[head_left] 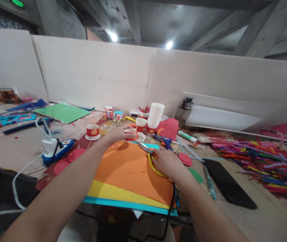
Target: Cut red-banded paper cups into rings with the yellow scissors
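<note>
Left hand [120, 134], clamped on a red-and-white paper cup [131, 135] by the orange paper sheet [123, 164]'s far edge, is best kept clear of the yellow-handled metal scissors [149, 151] gripped by the right hand [163, 162].

Head camera: a single view, head-worn, looking from above the near side of the scissors [148, 151] — forward and tipped down over them.
Scissors: fairly near the lens, about mid-view.
White panels [95, 74]: farther off, beyond the scissors — ceiling [155, 20] showing above the panels.
</note>
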`<state>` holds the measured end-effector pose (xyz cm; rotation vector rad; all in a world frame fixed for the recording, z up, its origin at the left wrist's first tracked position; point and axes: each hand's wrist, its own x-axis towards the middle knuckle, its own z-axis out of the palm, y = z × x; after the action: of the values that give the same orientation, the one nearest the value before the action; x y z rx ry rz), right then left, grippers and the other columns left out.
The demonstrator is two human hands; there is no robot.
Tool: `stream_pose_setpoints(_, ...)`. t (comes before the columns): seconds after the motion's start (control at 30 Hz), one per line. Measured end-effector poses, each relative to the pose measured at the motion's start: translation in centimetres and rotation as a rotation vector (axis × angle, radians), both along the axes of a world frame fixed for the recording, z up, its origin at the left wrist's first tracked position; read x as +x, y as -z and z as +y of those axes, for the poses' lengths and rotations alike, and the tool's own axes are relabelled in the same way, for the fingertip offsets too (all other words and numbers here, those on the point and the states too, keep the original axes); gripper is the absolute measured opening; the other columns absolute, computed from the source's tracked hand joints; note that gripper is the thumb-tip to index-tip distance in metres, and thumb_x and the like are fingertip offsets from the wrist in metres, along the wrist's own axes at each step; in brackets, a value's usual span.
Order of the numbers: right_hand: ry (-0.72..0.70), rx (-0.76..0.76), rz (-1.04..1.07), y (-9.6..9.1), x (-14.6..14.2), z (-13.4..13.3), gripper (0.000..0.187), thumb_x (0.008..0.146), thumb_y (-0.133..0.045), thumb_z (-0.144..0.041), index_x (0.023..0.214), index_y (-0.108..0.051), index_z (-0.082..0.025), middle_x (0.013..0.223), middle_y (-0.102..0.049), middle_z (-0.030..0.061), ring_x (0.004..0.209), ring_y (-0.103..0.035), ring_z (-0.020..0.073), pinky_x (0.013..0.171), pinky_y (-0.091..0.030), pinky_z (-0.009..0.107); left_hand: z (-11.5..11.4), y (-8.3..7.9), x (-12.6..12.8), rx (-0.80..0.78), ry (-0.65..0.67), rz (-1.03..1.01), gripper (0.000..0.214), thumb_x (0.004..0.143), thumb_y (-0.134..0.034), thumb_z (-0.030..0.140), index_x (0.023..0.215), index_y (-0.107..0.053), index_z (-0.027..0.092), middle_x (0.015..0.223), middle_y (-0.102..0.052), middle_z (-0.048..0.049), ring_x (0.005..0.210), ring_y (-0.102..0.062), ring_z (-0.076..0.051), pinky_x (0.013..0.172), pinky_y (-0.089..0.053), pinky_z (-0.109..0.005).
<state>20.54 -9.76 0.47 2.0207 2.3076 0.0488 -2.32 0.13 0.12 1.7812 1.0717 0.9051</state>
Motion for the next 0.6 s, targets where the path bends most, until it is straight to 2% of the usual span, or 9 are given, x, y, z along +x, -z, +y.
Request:
stream_pose_setpoints(0.1,-0.022,0.017,-0.019,-0.1,0.0,-0.1,0.039,0.088,-0.051,-0.032,0.12,-0.066,-0.016,0.115,-0.066,0.0184,0.107,-0.062,0.0352,0.084,-0.046,0.04,-0.2,0.0,0.0,0.093,0.035,0.308,0.052,0.061,-0.078,0.044,0.107,-0.069,0.021,0.103,-0.07,-0.0041,0.094,-0.064,-0.023,0.076,-0.048,-0.029)
stream_pose_setpoints(0.2,-0.003,0.021,-0.006,-0.1,-0.1,0.0,0.036,0.09,-0.049,-0.032,0.115,-0.068,-0.015,0.112,-0.067,0.0188,0.105,-0.062,0.0338,0.082,-0.045,0.038,0.2,0.4,-0.1,0.12,0.157,0.448,0.053,0.06,-0.077,0.038,0.11,-0.068,0.022,0.106,-0.071,-0.0034,0.095,-0.065,-0.024,0.078,-0.048,-0.029)
stream_pose_setpoints(0.27,0.02,0.029,0.011,-0.1,-0.2,0.1,0.034,0.091,-0.049,-0.034,0.109,-0.07,-0.014,0.109,-0.067,0.0185,0.102,-0.063,0.0321,0.08,-0.045,0.036,0.6,0.6,-0.1,0.145,0.215,0.529,0.058,0.06,-0.076,0.039,0.116,-0.065,0.023,0.115,-0.069,-0.0043,0.104,-0.063,-0.025,0.087,-0.047,-0.03)
stream_pose_setpoints(0.4,0.006,0.118,0.086,-0.5,-0.2,0.5,0.034,0.094,-0.048,-0.039,0.105,-0.069,-0.014,0.105,-0.068,0.0155,0.098,-0.064,0.0282,0.077,-0.044,0.033,0.7,0.6,0.0,0.175,0.255,0.603,0.072,0.062,-0.076,0.045,0.127,-0.058,0.021,0.134,-0.06,-0.0072,0.119,-0.057,-0.027,0.102,-0.041,-0.032)
stream_pose_setpoints(0.5,-0.051,0.176,0.141,-1.0,-0.4,1.1,0.034,0.096,-0.048,-0.039,0.108,-0.067,-0.015,0.104,-0.068,0.0136,0.097,-0.064,0.0247,0.078,-0.044,0.03,0.5,0.5,0.1,0.179,0.26,0.615,0.069,0.063,-0.075,0.046,0.126,-0.059,0.021,0.134,-0.06,-0.0069,0.12,-0.057,-0.027,0.101,-0.042,-0.031)
stream_pose_setpoints(0.6,-0.121,0.171,0.146,-1.4,-1.1,2.4,0.033,0.096,-0.049,-0.037,0.112,-0.067,-0.015,0.106,-0.066,0.0136,0.095,-0.063,0.0223,0.081,-0.044,0.029,0.5,0.5,0.1,0.168,0.241,0.603,0.068,0.065,-0.074,0.045,0.126,-0.059,0.021,0.133,-0.061,-0.0063,0.119,-0.058,-0.026,0.1,-0.043,-0.03)
